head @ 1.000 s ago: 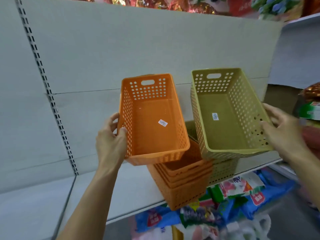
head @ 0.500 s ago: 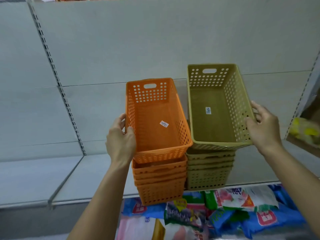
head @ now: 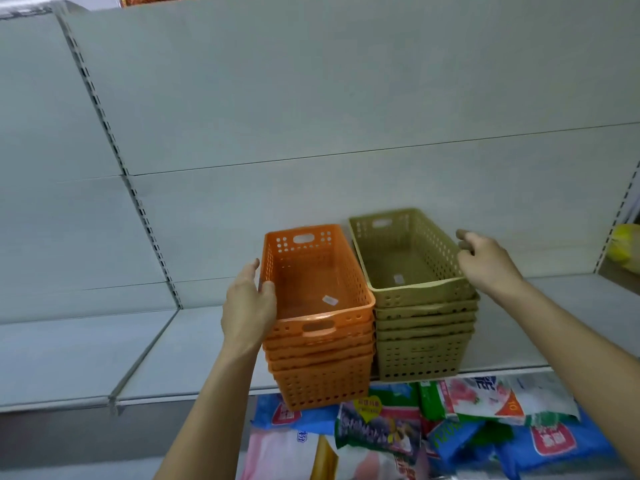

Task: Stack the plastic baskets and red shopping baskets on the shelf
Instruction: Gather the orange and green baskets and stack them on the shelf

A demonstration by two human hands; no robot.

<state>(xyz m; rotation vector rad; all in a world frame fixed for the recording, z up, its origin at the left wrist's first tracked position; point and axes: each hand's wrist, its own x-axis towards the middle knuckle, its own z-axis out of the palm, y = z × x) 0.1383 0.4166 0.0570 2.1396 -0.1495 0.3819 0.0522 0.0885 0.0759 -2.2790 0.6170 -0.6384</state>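
Observation:
Two stacks of perforated plastic baskets stand side by side on the grey shelf (head: 194, 344). The orange stack (head: 322, 379) is on the left and overhangs the shelf's front edge. Its top orange basket (head: 311, 282) is nested in, and my left hand (head: 247, 306) grips its left rim. The olive-green stack (head: 424, 355) is on the right. Its top green basket (head: 405, 261) sits nested but slightly tilted. My right hand (head: 485, 261) rests against that basket's right wall, fingers loosely curled, not clearly gripping. No red shopping baskets are in view.
The shelf's back panel (head: 311, 98) rises behind the stacks, with slotted uprights (head: 138, 209) at left and far right. Below the shelf lie several colourful packaged goods (head: 433, 420). A yellow item (head: 627, 247) sits at the far right.
Both top baskets came down from tilted, raised positions and now sit nested on their stacks. My right hand has loosened from the green basket's side.

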